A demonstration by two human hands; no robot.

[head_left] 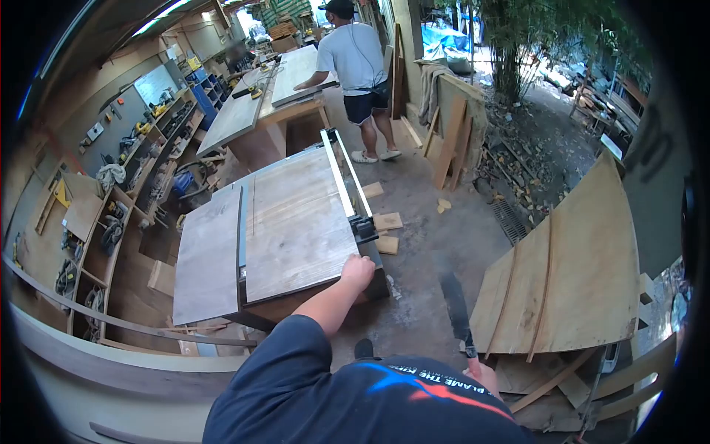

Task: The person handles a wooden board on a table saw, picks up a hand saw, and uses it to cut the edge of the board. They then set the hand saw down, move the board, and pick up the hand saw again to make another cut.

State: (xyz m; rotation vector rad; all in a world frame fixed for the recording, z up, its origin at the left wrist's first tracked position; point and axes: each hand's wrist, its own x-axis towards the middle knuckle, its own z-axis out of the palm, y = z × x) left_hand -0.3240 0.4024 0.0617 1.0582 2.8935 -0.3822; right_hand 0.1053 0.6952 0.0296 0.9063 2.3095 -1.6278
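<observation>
My left hand point(358, 272) is closed at the near right corner of a wide wooden panel point(299, 222), its fingers curled at the edge. This panel lies flat on a table saw point(242, 229) with a metal rail fence point(342, 174) along its right side. Low at my right side, my right hand point(482, 375) grips the handle of a long flat-bladed tool point(455, 303). The dark blade points forward and looks like a hand saw, though its teeth do not show. My shirt partly covers the right hand.
A large curved wooden panel point(573, 266) with two strips leans at the right. Wood offcuts point(387, 221) lie on the floor beyond the saw. Another person point(359, 66) stands at a farther workbench point(229, 122). Tool shelves point(111, 229) line the left wall.
</observation>
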